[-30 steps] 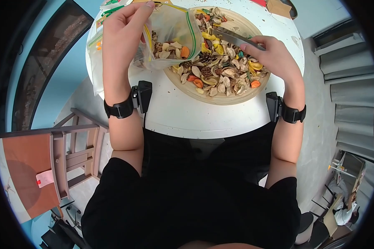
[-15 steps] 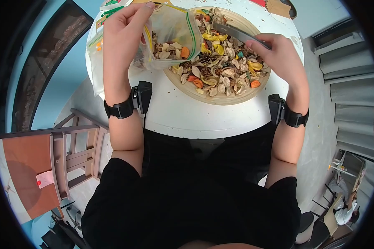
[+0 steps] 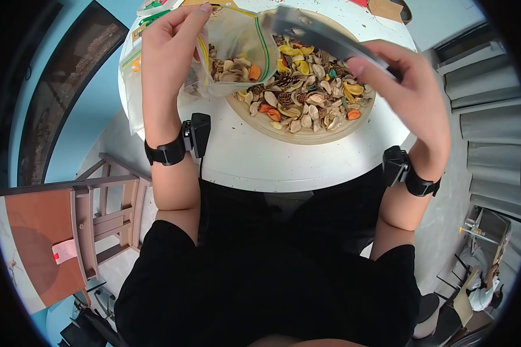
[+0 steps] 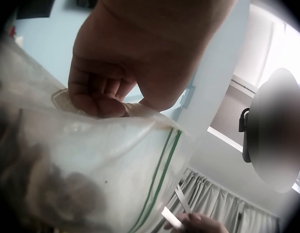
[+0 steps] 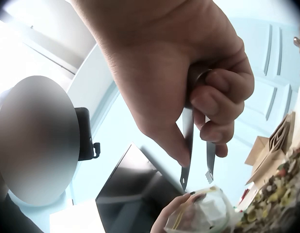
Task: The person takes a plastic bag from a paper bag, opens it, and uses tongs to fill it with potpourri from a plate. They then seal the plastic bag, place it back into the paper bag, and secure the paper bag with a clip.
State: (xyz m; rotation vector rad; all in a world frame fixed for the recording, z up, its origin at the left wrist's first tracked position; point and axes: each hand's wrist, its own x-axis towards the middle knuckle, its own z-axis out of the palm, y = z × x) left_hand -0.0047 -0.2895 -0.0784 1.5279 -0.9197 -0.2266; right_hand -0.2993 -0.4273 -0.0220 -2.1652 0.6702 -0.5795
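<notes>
My left hand [image 3: 171,49] pinches the top edge of a clear zip bag [image 3: 237,32] with a green and yellow seal. Dried petals and an orange piece [image 3: 254,72] lie inside the bag. In my right hand [image 3: 408,84] I grip metal tongs [image 3: 324,40], blurred in the head view, their tips beside the bag's mouth. The right wrist view shows the two arms of the tongs [image 5: 188,141] spread apart with nothing visible between them. Below the tongs a round wooden tray [image 3: 295,137] carries a heap of potpourri [image 3: 312,95] with pinecones, yellow curls and pale petals.
Tray and bag are on a round white table [image 3: 255,168]. Another plastic bag [image 3: 132,98] lies at the table's left edge, partly behind my forearm. At the back right stands a brown paper bag [image 3: 388,10]. A wooden chair [image 3: 107,222] is on the left; another person [image 3: 480,295] sits lower right.
My right hand has moved right and towards me, and the tongs have lifted from the potpourri, their tips swinging left to the bag's mouth. The left hand holds the bag nearly still.
</notes>
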